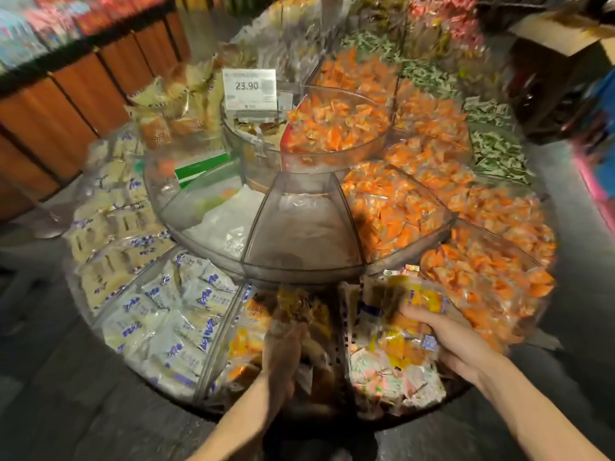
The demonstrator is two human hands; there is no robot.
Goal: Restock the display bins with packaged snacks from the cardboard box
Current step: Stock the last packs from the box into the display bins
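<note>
A round tiered display of clear wedge bins stands before me. My left hand (283, 357) reaches into the near middle bin (213, 347) and grips brown and yellow snack packets (299, 307). My right hand (442, 337) holds yellow and orange packets (406, 297) over the near right bin (344, 331), which holds pale and yellow packets. The frame is blurred, so finger detail is soft. A cardboard box (559, 31) sits at the far right, on a dark stand.
An empty wedge bin (299, 227) lies in the middle tier. Orange packets (392, 207) fill the right bins, white and blue packets (173, 314) the left. A price tag (250, 89) reading 23.90 stands on the top bowl. Wooden shelving (66, 104) runs along the left.
</note>
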